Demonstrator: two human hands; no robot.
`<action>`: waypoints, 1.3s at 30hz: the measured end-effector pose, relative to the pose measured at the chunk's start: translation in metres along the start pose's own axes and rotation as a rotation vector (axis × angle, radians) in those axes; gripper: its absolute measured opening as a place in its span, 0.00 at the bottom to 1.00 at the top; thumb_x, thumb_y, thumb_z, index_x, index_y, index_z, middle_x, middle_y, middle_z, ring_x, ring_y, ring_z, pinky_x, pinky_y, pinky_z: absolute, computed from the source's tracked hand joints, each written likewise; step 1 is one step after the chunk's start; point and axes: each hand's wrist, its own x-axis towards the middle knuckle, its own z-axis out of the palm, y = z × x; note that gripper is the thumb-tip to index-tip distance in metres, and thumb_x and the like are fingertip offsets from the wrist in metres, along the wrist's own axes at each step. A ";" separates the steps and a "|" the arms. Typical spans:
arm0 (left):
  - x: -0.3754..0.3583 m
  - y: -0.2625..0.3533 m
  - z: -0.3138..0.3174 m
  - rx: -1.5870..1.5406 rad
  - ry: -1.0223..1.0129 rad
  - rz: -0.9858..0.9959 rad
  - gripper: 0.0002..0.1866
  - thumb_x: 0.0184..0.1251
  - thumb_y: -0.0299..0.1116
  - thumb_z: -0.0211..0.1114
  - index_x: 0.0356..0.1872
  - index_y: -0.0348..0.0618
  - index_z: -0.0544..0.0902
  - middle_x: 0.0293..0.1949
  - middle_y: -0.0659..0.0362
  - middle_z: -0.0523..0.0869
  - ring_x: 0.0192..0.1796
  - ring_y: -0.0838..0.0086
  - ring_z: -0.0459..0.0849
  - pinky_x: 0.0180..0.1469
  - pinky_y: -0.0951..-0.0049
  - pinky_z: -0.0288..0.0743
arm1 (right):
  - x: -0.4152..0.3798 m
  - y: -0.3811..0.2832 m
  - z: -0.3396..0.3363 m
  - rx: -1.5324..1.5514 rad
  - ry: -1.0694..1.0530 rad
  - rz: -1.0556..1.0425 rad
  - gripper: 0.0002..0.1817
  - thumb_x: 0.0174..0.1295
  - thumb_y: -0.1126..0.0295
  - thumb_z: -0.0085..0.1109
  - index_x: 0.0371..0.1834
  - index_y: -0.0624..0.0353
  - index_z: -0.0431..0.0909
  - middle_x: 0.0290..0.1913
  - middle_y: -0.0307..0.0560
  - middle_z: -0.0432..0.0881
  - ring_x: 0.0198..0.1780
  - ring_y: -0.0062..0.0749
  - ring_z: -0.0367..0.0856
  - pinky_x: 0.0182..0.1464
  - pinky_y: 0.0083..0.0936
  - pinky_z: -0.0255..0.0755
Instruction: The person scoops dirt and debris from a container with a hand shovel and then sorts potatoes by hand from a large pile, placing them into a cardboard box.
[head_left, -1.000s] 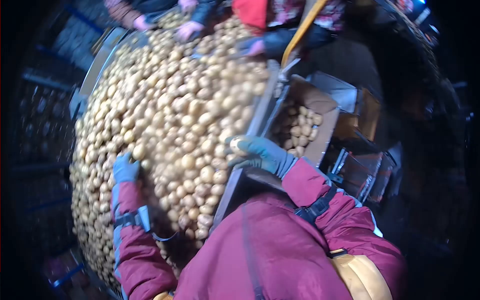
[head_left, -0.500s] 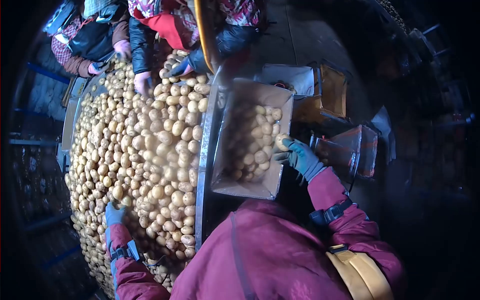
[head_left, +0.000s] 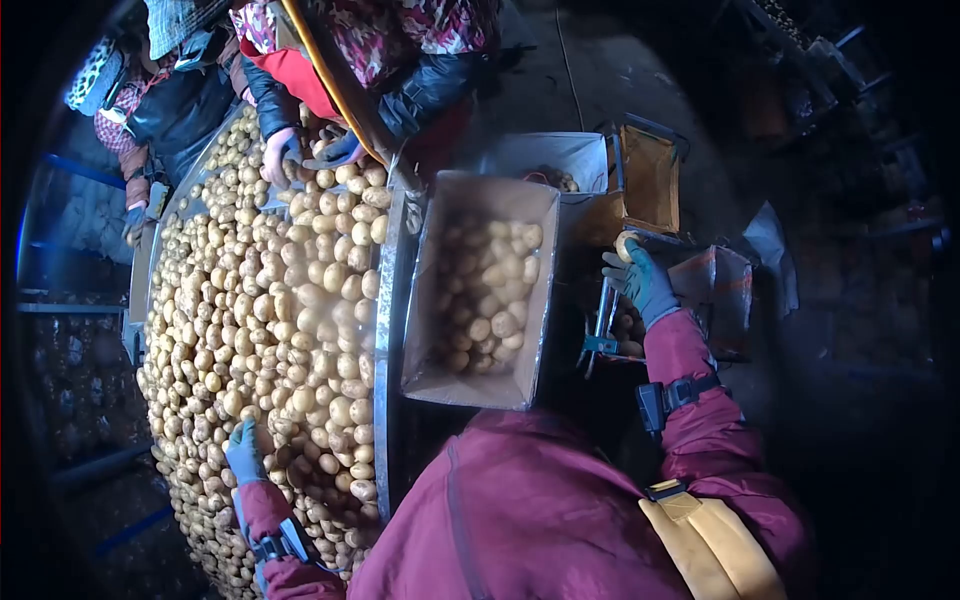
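My right hand (head_left: 648,284), in a grey-green glove, holds a potato (head_left: 627,246) at its fingertips, above a wire-framed bin (head_left: 625,335) with potatoes inside, to the right of the cardboard-lined box. My left hand (head_left: 243,455), gloved alike, is low on the wide heap of potatoes (head_left: 300,300). Its fingers are curled about a potato (head_left: 250,413) at their tips; the hold is partly hidden. Between my hands stands the cardboard-lined box (head_left: 545,270), partly filled with larger potatoes.
A metal rim (head_left: 388,300) edges the heap. Co-workers (head_left: 350,40) reach over its far side, near a yellow bar (head_left: 335,75). Behind the box stand a white-lined box (head_left: 590,160) and a brown crate (head_left: 652,180). A pale sheet (head_left: 770,255) hangs at the right.
My right hand, with its potato, has moved from the lined box's edge up and right to over the bin. My left hand has shifted slightly right and down. The whole view has shifted a little.
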 end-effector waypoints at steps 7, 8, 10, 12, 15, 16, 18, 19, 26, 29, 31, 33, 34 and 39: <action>-0.103 0.058 0.063 -0.872 -0.295 -0.453 0.29 0.77 0.60 0.56 0.47 0.41 0.87 0.32 0.61 0.88 0.25 0.74 0.82 0.21 0.74 0.76 | 0.025 -0.002 -0.017 -0.068 0.146 0.073 0.28 0.73 0.48 0.61 0.69 0.49 0.72 0.55 0.57 0.87 0.48 0.45 0.90 0.46 0.34 0.86; -0.115 0.067 0.073 -0.905 -0.312 -0.424 0.28 0.78 0.59 0.55 0.47 0.41 0.87 0.31 0.62 0.88 0.24 0.74 0.81 0.21 0.75 0.75 | 0.030 0.002 -0.020 -0.069 0.149 0.069 0.28 0.73 0.49 0.62 0.70 0.49 0.72 0.54 0.57 0.88 0.48 0.45 0.90 0.46 0.34 0.86; -0.134 0.084 0.091 -0.950 -0.377 -0.421 0.28 0.80 0.57 0.52 0.48 0.41 0.87 0.27 0.63 0.86 0.21 0.75 0.80 0.19 0.75 0.74 | 0.038 0.006 -0.027 -0.068 0.152 0.060 0.28 0.73 0.50 0.64 0.69 0.51 0.72 0.53 0.58 0.88 0.48 0.45 0.90 0.47 0.37 0.87; -0.148 0.103 0.099 -0.930 -0.432 -0.478 0.31 0.80 0.60 0.50 0.50 0.40 0.86 0.22 0.65 0.82 0.17 0.77 0.73 0.18 0.76 0.67 | 0.092 0.002 -0.092 0.060 -0.134 0.068 0.27 0.73 0.50 0.64 0.68 0.51 0.73 0.53 0.58 0.87 0.49 0.48 0.89 0.50 0.41 0.86; -0.147 0.101 0.103 -0.923 -0.409 -0.548 0.34 0.80 0.62 0.49 0.59 0.37 0.81 0.24 0.66 0.79 0.20 0.79 0.71 0.22 0.77 0.66 | 0.088 -0.037 -0.067 0.019 0.141 -0.123 0.27 0.73 0.49 0.61 0.68 0.51 0.75 0.53 0.52 0.87 0.50 0.49 0.88 0.54 0.43 0.85; -0.147 0.103 0.104 -0.938 -0.392 -0.567 0.36 0.80 0.63 0.48 0.63 0.36 0.79 0.26 0.66 0.79 0.23 0.79 0.73 0.24 0.77 0.69 | 0.089 -0.046 -0.055 -0.045 0.217 -0.155 0.27 0.74 0.48 0.61 0.69 0.52 0.75 0.53 0.52 0.87 0.48 0.46 0.87 0.52 0.40 0.84; -0.139 0.082 0.103 -0.983 -0.479 -0.557 0.34 0.77 0.64 0.51 0.56 0.41 0.87 0.32 0.61 0.90 0.25 0.76 0.82 0.23 0.77 0.77 | 0.078 -0.051 -0.049 -0.155 0.180 -0.160 0.29 0.75 0.47 0.59 0.70 0.53 0.75 0.53 0.51 0.87 0.46 0.40 0.87 0.48 0.35 0.83; -0.140 0.082 0.105 -1.040 -0.532 -0.532 0.34 0.77 0.63 0.53 0.57 0.39 0.86 0.33 0.60 0.90 0.26 0.74 0.84 0.23 0.76 0.78 | 0.069 -0.049 -0.042 -0.198 0.123 -0.137 0.29 0.75 0.46 0.58 0.70 0.54 0.75 0.53 0.50 0.87 0.45 0.37 0.87 0.47 0.32 0.83; -0.156 0.086 0.087 -1.037 -0.379 -0.478 0.34 0.80 0.61 0.52 0.62 0.37 0.82 0.49 0.56 0.89 0.44 0.72 0.88 0.39 0.72 0.86 | -0.083 0.054 0.172 -0.472 -0.660 0.205 0.27 0.79 0.51 0.50 0.70 0.57 0.76 0.46 0.47 0.86 0.34 0.27 0.84 0.37 0.23 0.80; -0.157 0.068 0.074 -0.929 -0.314 -0.409 0.30 0.83 0.56 0.51 0.62 0.39 0.82 0.49 0.56 0.89 0.45 0.73 0.89 0.43 0.72 0.86 | -0.117 0.127 0.269 -0.522 -0.979 0.523 0.27 0.79 0.52 0.48 0.71 0.59 0.74 0.54 0.55 0.86 0.41 0.36 0.90 0.40 0.30 0.85; -0.167 0.059 0.060 -0.819 -0.274 -0.275 0.23 0.84 0.48 0.53 0.61 0.40 0.83 0.49 0.56 0.89 0.45 0.73 0.89 0.47 0.72 0.85 | -0.160 0.177 0.322 -0.530 -0.964 0.615 0.26 0.80 0.53 0.48 0.73 0.57 0.72 0.60 0.55 0.84 0.46 0.40 0.91 0.44 0.33 0.88; -0.179 0.062 0.046 -0.801 -0.307 -0.319 0.19 0.82 0.42 0.56 0.60 0.41 0.84 0.50 0.56 0.89 0.46 0.73 0.89 0.48 0.70 0.85 | -0.192 0.223 0.362 -0.570 -0.983 0.718 0.26 0.81 0.54 0.47 0.75 0.53 0.70 0.62 0.52 0.83 0.46 0.40 0.90 0.45 0.34 0.88; -0.186 0.063 0.042 -0.815 -0.332 -0.403 0.17 0.80 0.39 0.59 0.61 0.42 0.84 0.53 0.56 0.89 0.50 0.71 0.89 0.51 0.69 0.85 | -0.200 0.248 0.370 -0.422 -1.037 0.848 0.25 0.81 0.55 0.48 0.75 0.51 0.70 0.61 0.47 0.83 0.46 0.37 0.90 0.45 0.37 0.88; -0.201 0.013 0.011 -0.197 -0.082 0.161 0.15 0.74 0.37 0.67 0.54 0.41 0.89 0.51 0.54 0.90 0.55 0.65 0.87 0.61 0.67 0.79 | -0.258 0.293 0.409 -0.636 -1.008 0.878 0.22 0.79 0.55 0.53 0.61 0.63 0.80 0.47 0.46 0.86 0.38 0.33 0.86 0.41 0.36 0.86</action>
